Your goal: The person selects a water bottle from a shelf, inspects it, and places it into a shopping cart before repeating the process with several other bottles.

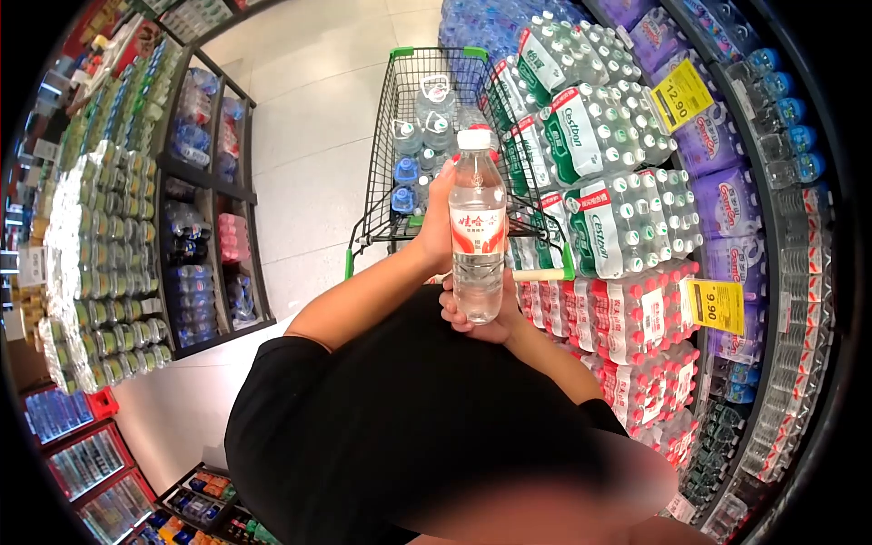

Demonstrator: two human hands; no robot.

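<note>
A clear plastic water bottle (479, 282) with a white cap and a red-and-white label stands upright in front of my chest, label facing me. My left hand (438, 213) closes on its side from behind, partly hidden by the bottle. Lower down, my right hand (497, 329) wraps round the base, its fingertips showing at the left edge. Just beyond is a shopping cart (383, 118) of black wire with green corners, its pale handle (540, 274) partly behind the bottle. Inside the cart lie large clear water jugs (436, 113) and blue-capped bottles (404, 198).
Shrink-wrapped packs of white-capped water (604, 227) and red-capped bottles (627, 318) are stacked close on the right. Yellow price signs (681, 95) hang from the shelf behind. Across the tiled aisle (304, 159), a dark shelf rack (204, 191) and stacked bottles (113, 227) stand left.
</note>
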